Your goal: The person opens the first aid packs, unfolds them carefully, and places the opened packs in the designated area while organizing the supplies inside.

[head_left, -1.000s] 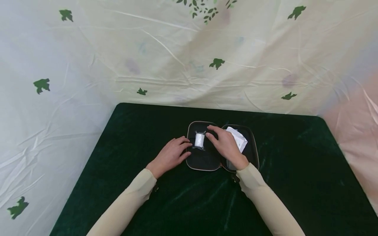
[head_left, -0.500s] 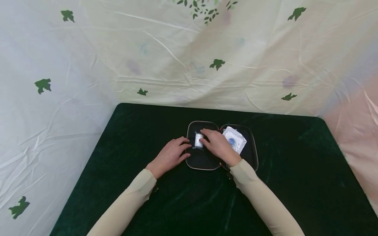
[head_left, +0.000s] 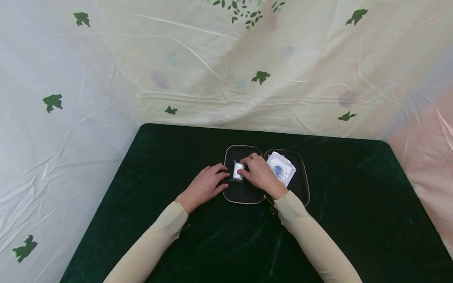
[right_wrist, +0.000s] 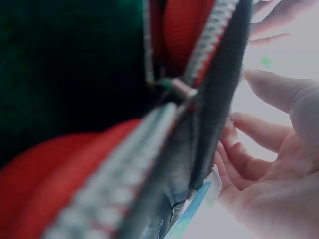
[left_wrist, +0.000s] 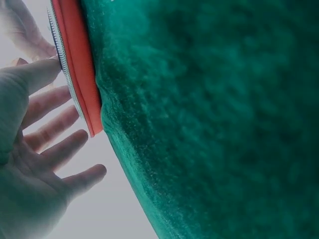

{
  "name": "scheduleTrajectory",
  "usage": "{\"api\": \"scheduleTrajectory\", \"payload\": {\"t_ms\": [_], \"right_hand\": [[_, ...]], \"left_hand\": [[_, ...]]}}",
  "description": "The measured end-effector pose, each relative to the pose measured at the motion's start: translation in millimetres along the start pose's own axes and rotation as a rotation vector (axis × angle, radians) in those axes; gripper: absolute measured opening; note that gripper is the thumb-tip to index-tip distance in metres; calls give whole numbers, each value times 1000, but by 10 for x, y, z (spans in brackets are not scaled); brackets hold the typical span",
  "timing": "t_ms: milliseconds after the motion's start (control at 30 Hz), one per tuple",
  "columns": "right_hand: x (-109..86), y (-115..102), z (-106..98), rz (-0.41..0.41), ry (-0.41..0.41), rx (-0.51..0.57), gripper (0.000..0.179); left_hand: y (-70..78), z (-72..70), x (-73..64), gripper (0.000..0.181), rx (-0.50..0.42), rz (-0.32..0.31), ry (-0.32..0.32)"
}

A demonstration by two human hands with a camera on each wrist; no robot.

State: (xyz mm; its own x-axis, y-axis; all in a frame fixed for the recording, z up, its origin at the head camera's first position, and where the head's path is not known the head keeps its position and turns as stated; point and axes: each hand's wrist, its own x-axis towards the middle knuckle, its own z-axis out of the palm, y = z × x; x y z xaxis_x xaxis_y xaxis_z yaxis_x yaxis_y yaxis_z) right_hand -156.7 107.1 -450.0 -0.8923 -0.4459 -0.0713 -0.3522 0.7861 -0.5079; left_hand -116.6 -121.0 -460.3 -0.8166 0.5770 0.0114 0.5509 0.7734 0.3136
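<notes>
An unzipped case point(head_left: 244, 196) lies spread on the green cloth, dark inside, with a red outside point(left_wrist: 79, 64) in the left wrist view. In its left half lies a small white roll point(head_left: 238, 173) in clear wrapping. My right hand point(head_left: 262, 175) reaches over the hinge, thumb and fingertips at the roll's right side. In the right wrist view a gap shows between thumb and fingers point(right_wrist: 264, 132); the roll is hidden there. My left hand point(head_left: 203, 186) stays at the case's left rim, fingers spread, tips along the zip edge.
A white packet point(head_left: 284, 167) with a blue round mark lies in the case's right half, partly behind my right hand. Dark green velvet cloth point(head_left: 170, 157) covers the table. Pale curtains point(head_left: 198, 70) with green bird shapes surround its far and side edges.
My right hand has moved left from the hinge to the white roll, uncovering the packet's blue mark. The roll has shifted slightly toward me. The left hand stays in place.
</notes>
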Motion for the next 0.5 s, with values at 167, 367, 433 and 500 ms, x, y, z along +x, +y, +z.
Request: {"api": "scheduleTrajectory", "payload": {"t_ms": [167,367,433,500], "right_hand": [[-26,-6,-46,54,-1,169,33],[-95,-5,-104,76,71,305,35],[-111,8,-122,74,104,313,35],[-126,23,-141,75,126,313,35]], "left_hand": [[1,0,4,42,3,4,4],[58,0,39,37,2,27,36],[87,-2,64,33,15,39,36],[109,2,90,30,39,44,27]]}}
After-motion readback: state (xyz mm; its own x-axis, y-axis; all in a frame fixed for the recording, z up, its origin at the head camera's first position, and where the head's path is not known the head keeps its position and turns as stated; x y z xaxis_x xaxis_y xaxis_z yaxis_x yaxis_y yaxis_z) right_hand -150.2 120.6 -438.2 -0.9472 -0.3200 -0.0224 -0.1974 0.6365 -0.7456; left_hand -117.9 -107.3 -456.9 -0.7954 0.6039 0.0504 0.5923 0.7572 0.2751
